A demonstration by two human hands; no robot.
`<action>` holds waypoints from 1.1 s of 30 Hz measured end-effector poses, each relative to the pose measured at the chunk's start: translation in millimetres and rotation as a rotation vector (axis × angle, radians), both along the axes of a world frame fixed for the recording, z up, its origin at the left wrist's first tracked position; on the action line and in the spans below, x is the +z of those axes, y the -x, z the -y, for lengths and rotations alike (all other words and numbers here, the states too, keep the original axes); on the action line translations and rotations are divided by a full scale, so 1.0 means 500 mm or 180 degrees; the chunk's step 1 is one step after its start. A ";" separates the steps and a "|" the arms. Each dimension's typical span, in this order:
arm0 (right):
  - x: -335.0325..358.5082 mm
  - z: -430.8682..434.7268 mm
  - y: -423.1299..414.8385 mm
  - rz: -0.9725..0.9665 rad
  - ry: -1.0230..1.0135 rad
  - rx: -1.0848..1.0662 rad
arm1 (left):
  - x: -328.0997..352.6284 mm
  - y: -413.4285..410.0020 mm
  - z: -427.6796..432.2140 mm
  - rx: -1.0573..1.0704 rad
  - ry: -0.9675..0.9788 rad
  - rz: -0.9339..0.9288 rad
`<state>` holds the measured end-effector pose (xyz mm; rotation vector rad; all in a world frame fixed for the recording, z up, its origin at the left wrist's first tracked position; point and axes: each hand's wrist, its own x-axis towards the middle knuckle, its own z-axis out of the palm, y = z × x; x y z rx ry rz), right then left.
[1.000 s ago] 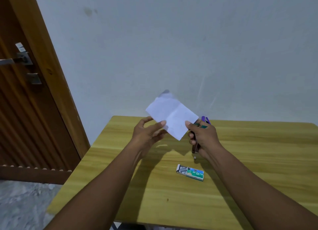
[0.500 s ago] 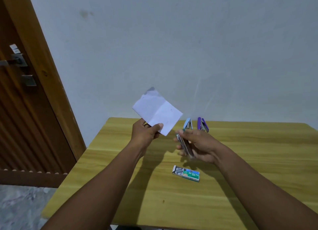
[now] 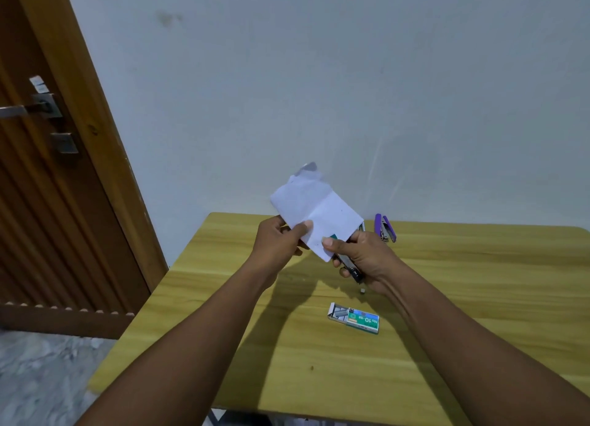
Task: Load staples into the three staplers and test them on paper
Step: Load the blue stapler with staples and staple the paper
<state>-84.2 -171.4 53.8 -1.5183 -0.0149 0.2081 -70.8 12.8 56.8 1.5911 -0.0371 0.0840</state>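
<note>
Head view: the left hand [image 3: 277,245] is raised above the far part of the table [image 3: 479,298], thumb pressed on the near face of a creased white paper [image 3: 314,208] and fingers behind it, so the sheet stands tilted up toward the wall. The right hand [image 3: 364,255] is closed around a dark stapler [image 3: 351,266], its thumb touching the paper's lower edge; the stapler's front end meets that lower right corner, partly hidden behind the sheet. A purple stapler [image 3: 385,227] lies on the table just beyond the right hand, near the wall. An open staple box [image 3: 354,318] with a green label lies on the table below the right hand, nearer the camera and apart from both hands. A small metal piece [image 3: 362,291] lies on the table between the right wrist and the box.
</note>
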 end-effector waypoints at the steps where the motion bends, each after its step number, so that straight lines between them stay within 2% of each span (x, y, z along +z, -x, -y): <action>1: 0.002 0.003 0.001 -0.0044 0.0139 0.0083 | -0.004 -0.002 -0.003 0.0067 -0.0043 -0.0009; 4: -0.005 0.020 -0.005 -0.0186 0.0873 0.0173 | -0.018 -0.006 -0.008 0.0451 -0.0066 -0.0007; 6: -0.020 0.036 -0.018 -0.0296 0.1257 -0.0127 | -0.034 -0.017 -0.016 0.0853 -0.0005 -0.0063; 8: -0.041 0.059 -0.036 -0.0313 0.1839 -0.0428 | -0.056 -0.031 -0.028 0.1256 -0.0309 -0.0246; 11: -0.074 0.088 -0.066 -0.0282 0.2777 -0.0721 | -0.091 -0.027 -0.041 0.1539 -0.1420 -0.0542; 15: -0.104 0.093 -0.088 -0.0028 0.3341 -0.1122 | -0.136 -0.027 -0.058 0.1866 -0.2815 -0.0346; 17: -0.108 0.078 -0.098 0.0158 0.3531 -0.1234 | -0.156 -0.042 -0.070 0.1932 -0.3408 0.0016; 19: -0.105 0.056 -0.118 0.0251 0.3597 -0.1148 | -0.179 -0.058 -0.078 0.1546 -0.4035 0.0699; 20: -0.103 0.043 -0.131 0.0260 0.3537 -0.1087 | -0.190 -0.068 -0.081 0.1256 -0.4146 0.0910; 23: -0.105 0.001 -0.173 0.0302 0.3320 -0.0966 | -0.203 -0.082 -0.090 0.0744 -0.3842 0.0750; 27: -0.105 -0.044 -0.215 0.0328 0.3219 -0.0954 | -0.206 -0.088 -0.093 0.0419 -0.3987 0.0648; 33: -0.103 -0.084 -0.263 0.0386 0.3509 -0.1067 | -0.206 -0.091 -0.094 0.0234 -0.3954 0.0431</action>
